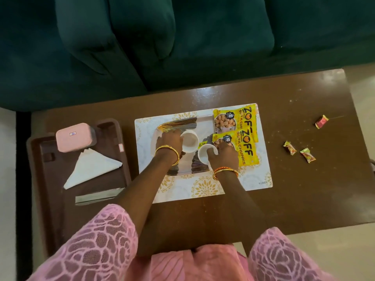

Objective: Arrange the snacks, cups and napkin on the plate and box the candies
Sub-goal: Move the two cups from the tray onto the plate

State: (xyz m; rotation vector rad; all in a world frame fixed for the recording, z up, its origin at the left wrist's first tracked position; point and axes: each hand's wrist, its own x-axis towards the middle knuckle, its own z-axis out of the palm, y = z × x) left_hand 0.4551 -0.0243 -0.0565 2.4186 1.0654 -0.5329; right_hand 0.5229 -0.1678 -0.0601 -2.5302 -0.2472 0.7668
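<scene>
Two white cups stand on the patterned plate [203,123]: the left hand [169,141] has its fingers wrapped on the far cup [189,141], the right hand [225,154] grips the near cup [204,156]. Two yellow snack packets [236,120] reading "ZOFF SOYA CHUNKS", each marked 10, overlap the plate's right end. The placemat [253,175] corner seems to read "KUBER". Three wrapped candies [289,148] lie scattered on the desk [304,199]. One folded napkin [92,167] and one pink box [74,137] sit on the brown tray [48,179].
</scene>
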